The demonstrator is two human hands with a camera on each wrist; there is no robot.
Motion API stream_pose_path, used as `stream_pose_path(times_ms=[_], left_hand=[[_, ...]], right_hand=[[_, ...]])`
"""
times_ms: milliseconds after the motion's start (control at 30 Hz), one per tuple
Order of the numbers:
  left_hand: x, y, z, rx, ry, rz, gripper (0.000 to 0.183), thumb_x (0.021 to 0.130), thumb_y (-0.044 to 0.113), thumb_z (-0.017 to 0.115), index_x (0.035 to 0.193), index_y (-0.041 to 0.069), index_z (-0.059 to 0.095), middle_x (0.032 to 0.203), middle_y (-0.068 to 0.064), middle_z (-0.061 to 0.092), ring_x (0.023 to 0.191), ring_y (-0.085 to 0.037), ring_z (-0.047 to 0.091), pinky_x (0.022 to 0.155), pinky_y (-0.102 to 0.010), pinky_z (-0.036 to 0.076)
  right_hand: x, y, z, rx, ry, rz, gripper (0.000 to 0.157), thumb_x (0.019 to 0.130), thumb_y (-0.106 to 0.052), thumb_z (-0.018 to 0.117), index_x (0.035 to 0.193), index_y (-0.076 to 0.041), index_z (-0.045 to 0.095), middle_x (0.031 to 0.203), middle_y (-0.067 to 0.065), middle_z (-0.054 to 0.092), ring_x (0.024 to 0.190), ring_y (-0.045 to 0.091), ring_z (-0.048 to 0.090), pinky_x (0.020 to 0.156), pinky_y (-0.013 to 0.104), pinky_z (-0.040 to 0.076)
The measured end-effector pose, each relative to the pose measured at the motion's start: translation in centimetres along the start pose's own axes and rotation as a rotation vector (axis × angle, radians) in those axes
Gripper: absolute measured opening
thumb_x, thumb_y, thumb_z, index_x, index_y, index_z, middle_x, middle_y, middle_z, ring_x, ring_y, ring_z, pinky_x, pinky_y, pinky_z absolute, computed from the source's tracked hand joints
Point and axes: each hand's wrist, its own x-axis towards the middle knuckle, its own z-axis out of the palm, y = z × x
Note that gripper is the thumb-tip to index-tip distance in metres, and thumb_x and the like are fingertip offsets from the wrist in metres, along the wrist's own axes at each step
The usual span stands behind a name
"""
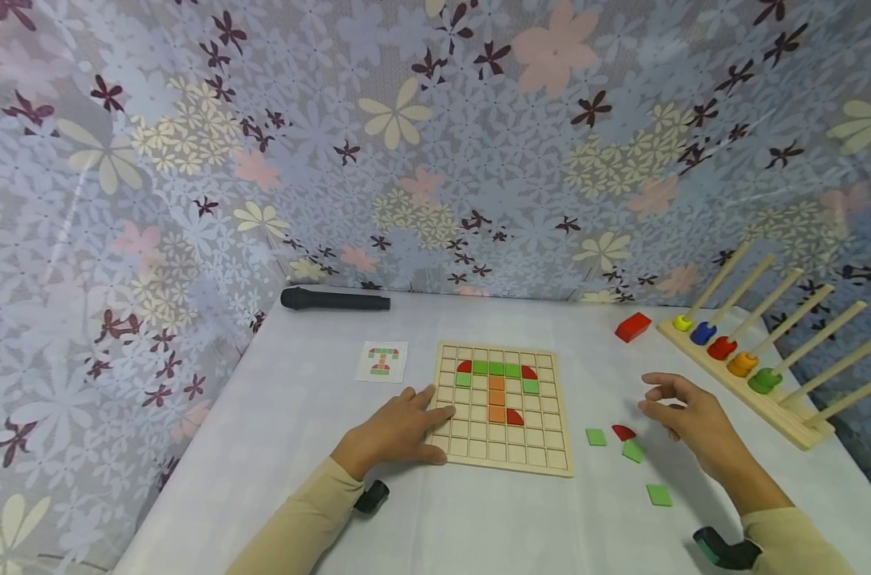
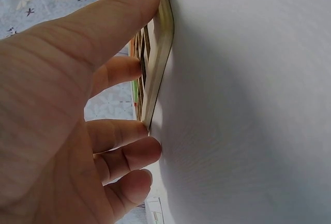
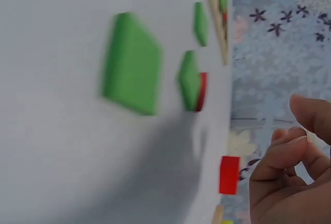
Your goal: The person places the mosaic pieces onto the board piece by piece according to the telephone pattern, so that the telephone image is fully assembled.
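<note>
My left hand (image 1: 395,431) rests at the left edge of a wooden grid board (image 1: 471,447), fingers spread over its frame and thumb at the near corner. On the board, green and orange square tiles and red quarter-round tiles form a T-like figure, with an orange stem (image 1: 496,399) and a red piece (image 1: 514,417) at its foot. My right hand (image 1: 694,419) hovers right of the board, fingers loosely bent, nothing between them. Below and left of it lie a loose red tile (image 1: 623,432) and green tiles (image 3: 135,66), one of them touching the red one.
A small pattern card (image 1: 382,362) lies left of the board, with a black microphone (image 1: 334,300) behind it. At the right stands a wooden peg rack (image 1: 787,411) with coloured beads, and a red block (image 1: 632,327) lies by its far end. A flowered cloth hangs behind the table.
</note>
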Motion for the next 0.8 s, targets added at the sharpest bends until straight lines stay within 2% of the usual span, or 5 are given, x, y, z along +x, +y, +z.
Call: stream_pose_path(times_ms=[167,400,633,800], left_hand=[[0.0,0.0,0.0,-0.003,-0.004,-0.007,0.077,0.087,0.054,0.076,0.154,0.028,0.049,0.163,-0.017,0.035,0.143,-0.039,0.039,0.115,-0.05,0.038],[0.0,0.0,0.1,-0.01,0.001,-0.007,0.077,0.086,0.054,0.076,0.153,0.028,0.049,0.163,-0.017,0.035,0.143,-0.04,0.039,0.114,-0.051,0.038],[0.0,-0.1,0.3,0.002,-0.004,-0.007,0.077,0.087,0.056,0.074,0.154,0.029,0.047,0.164,-0.016,0.033,0.144,-0.039,0.038,0.116,-0.05,0.037],[-0.1,0.0,0.3,-0.002,0.001,-0.003,0.077,0.087,0.056,0.075,0.154,0.029,0.048,0.163,-0.017,0.034,0.144,-0.039,0.039,0.116,-0.051,0.037]], right_hand=[[0.0,1.7,0.7,-0.032,-0.063,0.047,0.063,0.098,-0.033,0.069,0.147,0.0,0.045,0.115,0.011,0.054,0.073,0.017,0.052,0.058,0.029,0.048],[0.3,2.0,2.2,-0.266,-0.114,0.073,0.06,0.09,-0.039,0.077,0.131,0.0,0.059,0.106,0.01,0.061,0.095,0.025,0.054,0.074,0.034,0.049],[0.4,1.2,2.8,-0.393,-0.119,0.07,0.047,0.089,-0.035,0.078,0.118,0.0,0.064,0.105,0.012,0.064,0.096,0.027,0.057,0.081,0.044,0.052],[0.3,0.8,3.0,-0.43,-0.11,0.073,0.036,0.09,-0.028,0.076,0.111,-0.001,0.065,0.1,0.01,0.066,0.091,0.025,0.057,0.079,0.043,0.053]])
